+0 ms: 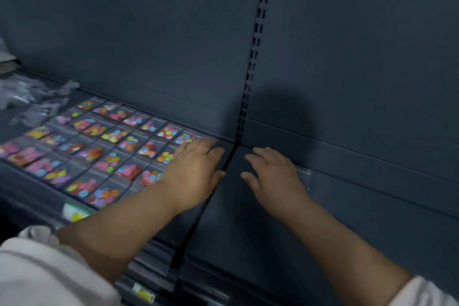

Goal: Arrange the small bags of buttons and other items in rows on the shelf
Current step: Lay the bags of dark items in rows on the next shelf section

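Observation:
Several small clear bags of coloured buttons (114, 154) lie in neat rows on the dark grey shelf (248, 218), filling its left part. My left hand (196, 171) lies flat, palm down, over the right end of these rows, hiding the bags beneath it. My right hand (273, 174) rests flat on the neighbouring shelf section just right of the seam. The corner of a clear bag (303, 173) peeks out from under its far side. Neither hand visibly grips anything.
A loose pile of clear plastic bags (29, 99) sits at the far left of the shelf, with pale paper or card (6, 62) behind it. A slotted upright (250, 69) splits the back panel. Price labels (74, 211) mark the shelf fronts below.

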The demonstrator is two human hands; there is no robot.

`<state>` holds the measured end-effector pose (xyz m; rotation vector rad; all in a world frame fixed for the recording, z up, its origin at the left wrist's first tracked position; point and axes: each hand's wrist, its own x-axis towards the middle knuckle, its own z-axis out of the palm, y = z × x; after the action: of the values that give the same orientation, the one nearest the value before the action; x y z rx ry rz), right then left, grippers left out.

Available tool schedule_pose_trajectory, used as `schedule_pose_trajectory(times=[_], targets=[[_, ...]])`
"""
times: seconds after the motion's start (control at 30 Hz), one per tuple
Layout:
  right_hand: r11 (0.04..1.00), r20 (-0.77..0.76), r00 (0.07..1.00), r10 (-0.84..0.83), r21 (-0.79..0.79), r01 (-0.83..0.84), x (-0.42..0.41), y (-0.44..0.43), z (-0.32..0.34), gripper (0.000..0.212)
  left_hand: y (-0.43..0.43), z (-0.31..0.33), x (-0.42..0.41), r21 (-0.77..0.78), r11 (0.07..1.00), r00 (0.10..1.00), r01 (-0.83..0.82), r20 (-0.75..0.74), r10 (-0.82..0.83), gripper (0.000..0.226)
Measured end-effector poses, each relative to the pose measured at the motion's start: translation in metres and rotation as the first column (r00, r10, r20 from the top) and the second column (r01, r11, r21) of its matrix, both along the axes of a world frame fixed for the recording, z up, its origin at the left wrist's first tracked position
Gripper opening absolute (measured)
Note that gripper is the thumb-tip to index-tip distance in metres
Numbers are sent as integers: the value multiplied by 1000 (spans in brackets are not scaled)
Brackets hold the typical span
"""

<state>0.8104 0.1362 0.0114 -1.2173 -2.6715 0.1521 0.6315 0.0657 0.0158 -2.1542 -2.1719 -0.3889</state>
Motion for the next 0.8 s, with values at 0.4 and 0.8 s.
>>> schedule_pose_trajectory(times=[0.4, 0.8], targets=[[971, -38, 978, 207, 129, -201, -200, -102, 32, 46, -137, 34, -192, 48, 979, 979, -197, -48, 199, 52], [943, -100, 937, 334, 40, -331, -373, -177, 39, 41, -228, 41, -355, 72, 949, 951, -307, -7, 308, 56]])
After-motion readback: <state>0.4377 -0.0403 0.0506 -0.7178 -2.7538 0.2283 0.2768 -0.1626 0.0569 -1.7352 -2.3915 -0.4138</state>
